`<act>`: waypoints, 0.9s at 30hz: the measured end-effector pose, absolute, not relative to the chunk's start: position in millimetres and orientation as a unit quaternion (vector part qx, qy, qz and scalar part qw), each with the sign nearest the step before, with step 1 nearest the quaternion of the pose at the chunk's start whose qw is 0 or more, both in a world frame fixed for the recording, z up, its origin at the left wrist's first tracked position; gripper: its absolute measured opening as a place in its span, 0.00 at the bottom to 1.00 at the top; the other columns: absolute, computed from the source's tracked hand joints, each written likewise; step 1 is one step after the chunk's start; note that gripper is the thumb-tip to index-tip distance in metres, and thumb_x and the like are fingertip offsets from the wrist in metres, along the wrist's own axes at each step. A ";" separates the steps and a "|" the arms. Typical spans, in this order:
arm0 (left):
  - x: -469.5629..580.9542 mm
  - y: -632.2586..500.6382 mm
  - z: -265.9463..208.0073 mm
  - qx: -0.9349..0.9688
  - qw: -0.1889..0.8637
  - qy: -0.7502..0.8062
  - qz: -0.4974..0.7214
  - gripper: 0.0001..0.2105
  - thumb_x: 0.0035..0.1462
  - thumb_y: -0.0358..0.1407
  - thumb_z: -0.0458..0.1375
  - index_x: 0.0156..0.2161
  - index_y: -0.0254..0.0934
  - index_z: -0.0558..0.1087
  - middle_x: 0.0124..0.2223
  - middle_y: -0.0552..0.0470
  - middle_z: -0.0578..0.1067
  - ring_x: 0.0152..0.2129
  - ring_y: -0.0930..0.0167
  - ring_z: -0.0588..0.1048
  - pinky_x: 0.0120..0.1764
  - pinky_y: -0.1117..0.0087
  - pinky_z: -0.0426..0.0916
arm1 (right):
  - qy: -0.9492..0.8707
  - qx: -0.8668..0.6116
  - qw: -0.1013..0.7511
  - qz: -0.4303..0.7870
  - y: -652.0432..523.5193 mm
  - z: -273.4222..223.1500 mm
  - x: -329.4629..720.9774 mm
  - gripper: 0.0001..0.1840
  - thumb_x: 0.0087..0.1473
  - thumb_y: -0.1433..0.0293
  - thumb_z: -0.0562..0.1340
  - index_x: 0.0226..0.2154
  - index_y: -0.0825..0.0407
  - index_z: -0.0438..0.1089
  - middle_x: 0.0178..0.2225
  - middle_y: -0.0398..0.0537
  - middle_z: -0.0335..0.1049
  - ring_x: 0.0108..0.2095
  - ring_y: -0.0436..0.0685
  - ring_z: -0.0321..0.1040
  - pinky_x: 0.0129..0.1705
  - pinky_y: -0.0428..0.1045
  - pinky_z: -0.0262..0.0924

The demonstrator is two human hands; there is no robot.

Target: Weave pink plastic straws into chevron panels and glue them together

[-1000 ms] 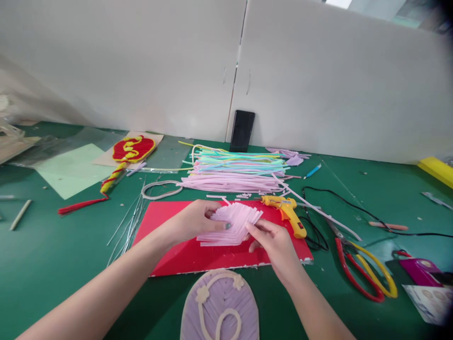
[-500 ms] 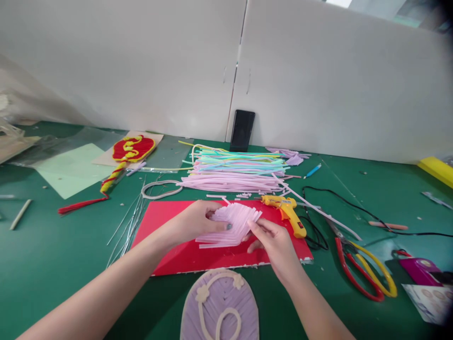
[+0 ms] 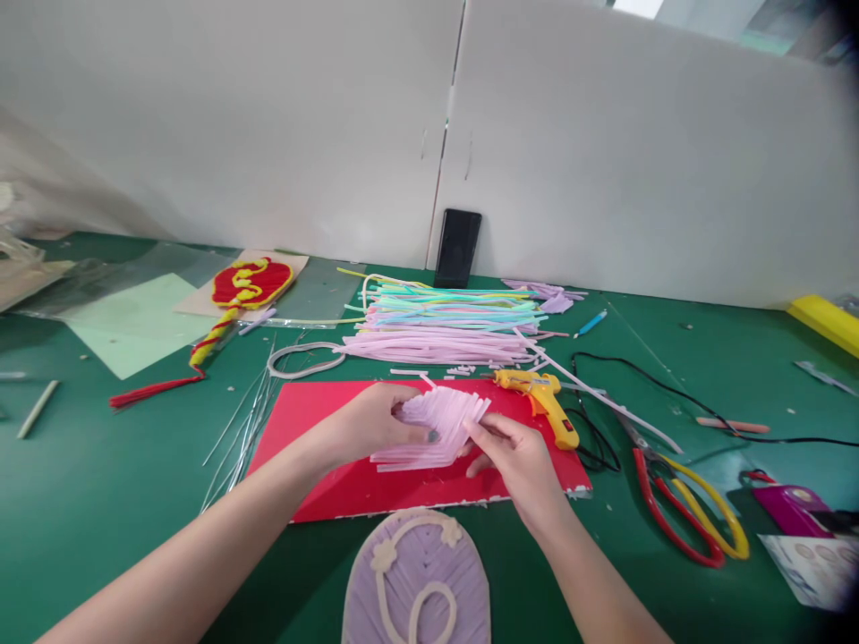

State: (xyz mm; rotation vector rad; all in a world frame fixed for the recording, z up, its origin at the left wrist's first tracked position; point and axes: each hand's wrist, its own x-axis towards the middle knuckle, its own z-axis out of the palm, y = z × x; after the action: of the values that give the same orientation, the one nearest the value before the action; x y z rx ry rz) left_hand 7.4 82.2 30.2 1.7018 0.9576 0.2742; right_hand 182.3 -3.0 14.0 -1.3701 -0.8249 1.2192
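A panel of pale pink pipe cleaners (image 3: 439, 413), laid side by side in slanting rows, is held just above a red board (image 3: 315, 487). My left hand (image 3: 382, 420) grips its left part, thumb on top and fingers hidden beneath. At the right edge, my right hand (image 3: 506, 447) pinches the strip ends between thumb and fingers. Nearer to me lies an oval lilac panel (image 3: 463, 572) with cream trim and small cream flowers. A yellow glue gun (image 3: 550, 407) rests on the board's right side, close to my right hand.
Behind the board lies a pile of pastel pipe cleaners (image 3: 443, 344), with a phone (image 3: 458, 248) leaning on the partition. Red-and-yellow scissors (image 3: 691, 510) and a black cord (image 3: 644, 385) are on the right. Left are thin wires (image 3: 245, 438) and a red-and-yellow fan (image 3: 251, 282).
The left thumb has shifted slightly on the pink panel, and the right fingers have moved a little left along its edge. The panel stays almost in place.
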 end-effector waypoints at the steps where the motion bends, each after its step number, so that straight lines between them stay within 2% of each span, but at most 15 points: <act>1: 7.4 82.6 31.4 0.714 0.555 0.410 0.120 0.13 0.44 0.40 0.58 0.35 0.34 0.73 0.29 0.54 0.74 0.26 0.69 0.70 0.27 0.73 0.62 | -0.348 -0.578 0.535 0.509 -2.9 14.3 182.3 0.15 0.40 0.60 0.66 0.26 0.56 0.73 0.18 0.43 0.69 0.18 0.49 0.65 0.17 0.43 0.65; 5: 6.6 86.1 34.6 0.687 0.565 0.434 0.143 0.15 0.42 0.42 0.60 0.34 0.34 0.74 0.30 0.54 0.75 0.25 0.70 0.70 0.27 0.74 0.62 | -0.353 -0.601 0.521 0.492 -2.4 13.5 182.1 0.17 0.40 0.57 0.66 0.26 0.56 0.73 0.18 0.44 0.69 0.16 0.49 0.64 0.18 0.44 0.65; 8: 5.3 88.7 33.5 0.661 0.563 0.469 0.162 0.16 0.41 0.43 0.61 0.34 0.33 0.73 0.29 0.54 0.74 0.24 0.71 0.70 0.25 0.74 0.60 | -0.390 -0.631 0.490 0.458 -1.9 8.1 184.7 0.21 0.43 0.55 0.63 0.32 0.56 0.74 0.17 0.43 0.68 0.14 0.49 0.63 0.15 0.45 0.62; 10: 4.6 88.8 32.3 0.633 0.580 0.483 0.172 0.17 0.42 0.44 0.61 0.35 0.33 0.72 0.29 0.53 0.73 0.23 0.71 0.70 0.24 0.75 0.60 | -0.448 -0.665 0.460 0.381 -1.5 3.9 190.4 0.22 0.46 0.54 0.60 0.35 0.55 0.73 0.19 0.44 0.67 0.12 0.48 0.60 0.14 0.45 0.57; 11: 4.4 88.4 32.2 0.619 0.592 0.484 0.178 0.17 0.42 0.44 0.61 0.35 0.33 0.72 0.29 0.53 0.73 0.24 0.71 0.70 0.24 0.75 0.60 | -0.485 -0.681 0.447 0.318 -1.2 2.4 194.9 0.21 0.48 0.55 0.59 0.35 0.54 0.73 0.22 0.45 0.68 0.13 0.48 0.60 0.15 0.45 0.57; 14: 4.6 86.1 34.8 0.584 0.625 0.481 0.190 0.18 0.42 0.44 0.62 0.35 0.32 0.72 0.30 0.51 0.74 0.25 0.71 0.71 0.25 0.74 0.60 | -0.559 -0.708 0.417 0.117 -0.4 1.6 214.7 0.17 0.50 0.58 0.58 0.35 0.52 0.72 0.32 0.50 0.70 0.26 0.53 0.66 0.31 0.49 0.63; 19: 6.3 84.9 41.0 0.551 0.647 0.483 0.211 0.20 0.39 0.43 0.64 0.37 0.32 0.71 0.31 0.51 0.75 0.25 0.71 0.71 0.25 0.75 0.61 | -0.558 -0.773 0.301 -0.023 -0.2 6.0 258.1 0.18 0.51 0.58 0.56 0.38 0.54 0.67 0.34 0.52 0.67 0.33 0.58 0.65 0.36 0.52 0.62; 22: 6.6 84.7 41.9 0.554 0.640 0.484 0.222 0.19 0.38 0.43 0.65 0.36 0.34 0.71 0.29 0.53 0.74 0.23 0.72 0.70 0.23 0.75 0.60 | -0.549 -0.803 0.227 -0.045 -0.6 5.0 277.9 0.22 0.48 0.53 0.56 0.37 0.55 0.66 0.34 0.54 0.66 0.35 0.61 0.65 0.36 0.53 0.61; 27: 7.2 81.5 43.3 0.553 0.644 0.478 0.227 0.17 0.38 0.41 0.65 0.34 0.34 0.72 0.29 0.54 0.74 0.22 0.73 0.70 0.23 0.75 0.59 | -0.518 -0.848 0.113 -0.002 1.2 -4.9 282.7 0.33 0.45 0.44 0.53 0.38 0.57 0.65 0.33 0.56 0.66 0.37 0.65 0.65 0.35 0.54 0.60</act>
State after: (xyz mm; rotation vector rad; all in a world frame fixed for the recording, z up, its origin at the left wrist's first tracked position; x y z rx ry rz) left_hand 7.2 81.5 43.3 1.2583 1.0878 0.5171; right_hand 282.7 1.2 -4.9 -2.4868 -1.5200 -0.0061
